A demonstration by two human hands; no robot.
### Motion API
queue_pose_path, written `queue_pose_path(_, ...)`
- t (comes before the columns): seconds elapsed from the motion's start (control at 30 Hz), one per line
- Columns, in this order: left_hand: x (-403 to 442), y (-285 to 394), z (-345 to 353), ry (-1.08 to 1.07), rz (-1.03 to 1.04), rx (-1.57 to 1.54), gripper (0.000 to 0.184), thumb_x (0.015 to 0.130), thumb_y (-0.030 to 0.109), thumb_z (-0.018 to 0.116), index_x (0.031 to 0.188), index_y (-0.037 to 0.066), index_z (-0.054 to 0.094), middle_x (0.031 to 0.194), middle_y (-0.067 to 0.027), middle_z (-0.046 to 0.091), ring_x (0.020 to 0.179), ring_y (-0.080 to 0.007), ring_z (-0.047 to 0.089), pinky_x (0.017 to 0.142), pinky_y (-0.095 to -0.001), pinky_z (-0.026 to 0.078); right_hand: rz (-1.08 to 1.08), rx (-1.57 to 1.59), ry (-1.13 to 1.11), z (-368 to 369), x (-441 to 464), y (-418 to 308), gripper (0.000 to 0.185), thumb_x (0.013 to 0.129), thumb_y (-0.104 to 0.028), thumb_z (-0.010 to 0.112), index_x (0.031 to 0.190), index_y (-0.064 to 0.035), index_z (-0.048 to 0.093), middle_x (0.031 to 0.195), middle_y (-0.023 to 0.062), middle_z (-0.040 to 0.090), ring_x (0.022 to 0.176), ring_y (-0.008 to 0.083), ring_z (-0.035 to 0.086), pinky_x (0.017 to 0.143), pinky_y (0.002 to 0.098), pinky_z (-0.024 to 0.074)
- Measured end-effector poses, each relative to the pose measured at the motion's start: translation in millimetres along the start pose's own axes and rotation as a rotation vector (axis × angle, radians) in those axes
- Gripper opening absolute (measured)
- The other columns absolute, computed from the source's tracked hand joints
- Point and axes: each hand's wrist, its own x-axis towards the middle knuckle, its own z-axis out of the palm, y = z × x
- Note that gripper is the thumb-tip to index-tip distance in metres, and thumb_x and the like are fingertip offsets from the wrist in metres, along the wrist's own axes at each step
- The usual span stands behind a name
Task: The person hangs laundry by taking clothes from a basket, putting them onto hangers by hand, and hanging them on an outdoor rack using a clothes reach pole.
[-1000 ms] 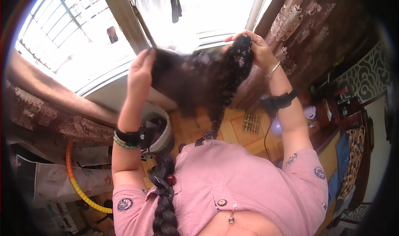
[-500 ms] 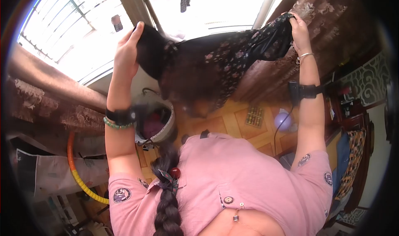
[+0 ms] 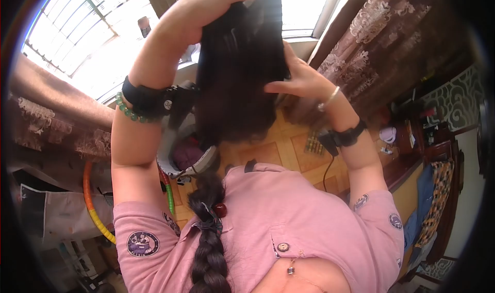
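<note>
A black cloth (image 3: 240, 71) hangs bunched in front of the window, its lower part blurred. My left hand (image 3: 214, 6) holds it at the top, with the fingers bent over its upper edge. At the cloth's right edge is my right hand (image 3: 304, 80), its thumb and fingers spread apart and touching the cloth. The thumb lies across the front, and some of the fingers are hidden or smeared.
Below the cloth, a pale basket (image 3: 198, 164) with dark purple fabric stands on the wooden floor (image 3: 258, 153). A patterned curtain (image 3: 371, 40) hangs at the right. An orange and yellow hoop (image 3: 92, 210) is at the lower left.
The cloth was stretched wide between both hands and now hangs narrower. My left hand has moved up and right over its top; my right hand has come down and left, its fingers now spread.
</note>
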Motion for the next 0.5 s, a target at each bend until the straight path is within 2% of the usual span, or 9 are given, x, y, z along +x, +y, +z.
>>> queue_pose_path(0.1,3,2,-2,-0.062,-0.015,-0.070,0.027,0.092,0.023,0.061,0.101,-0.002,0.065,0.082,-0.0032,0.065,0.064,-0.0073,0.060,0.053,-0.0184,0.048,-0.105,0.265,0.133,4,9,22,0.091,0.082,-0.027,0.073,0.146,-0.0031,0.014,0.143,0.0190,0.034,0.135,0.0273,0.032,0.110,0.0381,0.0294)
queue_pose_path(0.13,4,2,-5,-0.085,-0.013,-0.047,0.026,0.092,0.020,0.061,0.102,-0.003,0.065,0.083,-0.0038,0.065,0.065,-0.0074,0.060,0.053,-0.0186,0.048,-0.115,0.327,0.174,-2,17,30,0.085,0.082,-0.022,0.074,0.145,-0.0025,0.021,0.139,0.0156,0.039,0.130,0.0218,0.037,0.106,0.0331,0.0328)
queue_pose_path(0.17,5,1,-7,-0.109,-0.011,-0.026,0.025,0.092,0.018,0.060,0.104,-0.004,0.064,0.085,-0.0044,0.066,0.065,-0.0074,0.060,0.054,-0.0188,0.048,-0.110,0.327,0.174,-9,20,20,0.085,0.082,-0.022,0.074,0.145,-0.0025,0.021,0.139,0.0156,0.039,0.130,0.0218,0.037,0.106,0.0331,0.0328)
queue_pose_path(0.23,6,-8,-9,-0.110,0.061,0.010,0.024,0.091,0.018,0.062,0.103,-0.002,0.065,0.086,-0.0041,0.067,0.066,-0.0073,0.062,0.058,-0.0188,0.050,-0.044,0.438,-0.047,-27,28,-11,0.070,0.083,-0.019,0.072,0.138,0.0010,0.035,0.131,0.0126,0.049,0.120,0.0164,0.045,0.102,0.0296,0.0371)
queue_pose_path(0.27,7,-12,-11,-0.105,0.142,0.051,0.023,0.090,0.019,0.063,0.103,-0.001,0.067,0.087,-0.0039,0.068,0.068,-0.0073,0.065,0.063,-0.0188,0.052,0.204,0.483,-0.232,-34,28,-12,0.057,0.083,-0.016,0.071,0.129,0.0051,0.047,0.122,0.0102,0.058,0.110,0.0129,0.051,0.098,0.0286,0.0402)
queue_pose_path(0.3,10,-15,-18,-0.108,0.141,0.051,0.023,0.090,0.019,0.063,0.103,-0.001,0.067,0.087,-0.0039,0.068,0.068,-0.0073,0.065,0.063,-0.0188,0.052,0.206,0.484,-0.230,-37,27,-9,0.057,0.083,-0.016,0.071,0.129,0.0051,0.047,0.122,0.0102,0.058,0.110,0.0129,0.051,0.098,0.0286,0.0402)
queue_pose_path(0.37,20,-22,-40,-0.251,0.044,0.134,0.023,0.089,0.016,0.064,0.103,-0.001,0.068,0.088,-0.0027,0.068,0.071,-0.0058,0.064,0.063,-0.0186,0.052,0.137,0.625,-0.457,-41,27,-3,0.054,0.083,-0.015,0.070,0.127,0.0079,0.049,0.120,0.0098,0.059,0.108,0.0132,0.054,0.098,0.0292,0.0410)
queue_pose_path(0.43,34,-40,-66,-0.331,0.071,0.202,0.022,0.089,0.016,0.065,0.104,-0.001,0.068,0.089,-0.0024,0.068,0.074,-0.0060,0.064,0.066,-0.0192,0.051,0.113,1.087,-0.573,-48,24,16,0.056,0.085,-0.012,0.057,0.133,0.0119,0.040,0.128,0.0180,0.054,0.116,0.0210,0.053,0.102,0.0322,0.0397)
queue_pose_path(0.5,45,-60,-70,-0.416,0.095,0.269,0.022,0.089,0.015,0.065,0.105,0.000,0.068,0.090,-0.0022,0.068,0.077,-0.0063,0.064,0.068,-0.0198,0.051,-0.092,1.470,-0.600,-51,22,5,0.065,0.082,-0.016,0.056,0.136,0.0124,0.034,0.131,0.0224,0.050,0.118,0.0266,0.053,0.104,0.0356,0.0388)
